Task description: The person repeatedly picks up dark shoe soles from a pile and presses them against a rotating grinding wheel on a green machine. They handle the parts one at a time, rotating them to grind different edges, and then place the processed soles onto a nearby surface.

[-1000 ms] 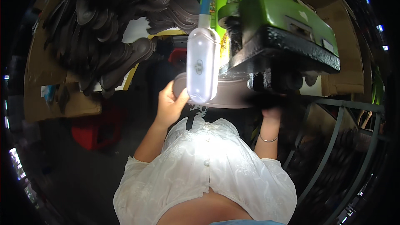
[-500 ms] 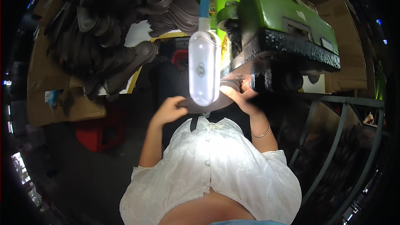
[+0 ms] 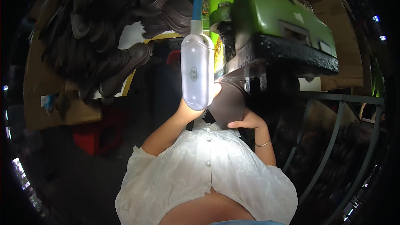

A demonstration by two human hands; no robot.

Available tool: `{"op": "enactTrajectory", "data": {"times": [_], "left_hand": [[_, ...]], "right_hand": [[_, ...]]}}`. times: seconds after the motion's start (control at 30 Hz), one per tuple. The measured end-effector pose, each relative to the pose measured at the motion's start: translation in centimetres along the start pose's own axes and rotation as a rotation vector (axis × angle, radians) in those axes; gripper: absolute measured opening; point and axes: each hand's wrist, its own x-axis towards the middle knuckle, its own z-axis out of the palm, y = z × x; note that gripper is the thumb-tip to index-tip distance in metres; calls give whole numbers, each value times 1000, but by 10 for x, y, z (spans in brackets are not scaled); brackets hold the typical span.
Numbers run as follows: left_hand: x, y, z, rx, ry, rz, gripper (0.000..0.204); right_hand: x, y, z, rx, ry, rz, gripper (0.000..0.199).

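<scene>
A dark brown shoe sole [image 3: 227, 105] is held in front of my chest, with its wide end tilted toward me. My right hand [image 3: 248, 120] grips its near right edge, thumb on top. My left hand [image 3: 189, 110] reaches to its far left side; the thumb lies at the edge, while a hanging lamp hides most of the fingers. The sole's far end lies close under the black head of a green machine [image 3: 266, 12].
The lit oblong lamp [image 3: 196, 73] hangs on a blue tube before my hands. Many dark soles [image 3: 100, 21] are heaped at the far left on cardboard [image 3: 62, 118]. A red stool [image 3: 98, 135] stands at left, a metal rack [image 3: 333, 137] at right.
The sole has swung from lying crosswise to pointing toward me. My left hand has moved right, behind the lamp, and onto it; my right hand has shifted from the far end to the near end.
</scene>
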Motion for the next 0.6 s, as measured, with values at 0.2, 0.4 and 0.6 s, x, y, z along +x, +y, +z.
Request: {"op": "enactTrajectory", "data": {"times": [0.2,0.4,0.6], "left_hand": [[-19,-17,-21,-46,-3,7,26],[-38,-5,-36,-235,58,-106,28],[-52,-27,-82,-148,140,-126,20]], "right_hand": [[-35,-2,-45,667,429,-294,34],[8,-53,-44,580,563,-374,31],[35,-82,-4,284,430,-520,23]]}}
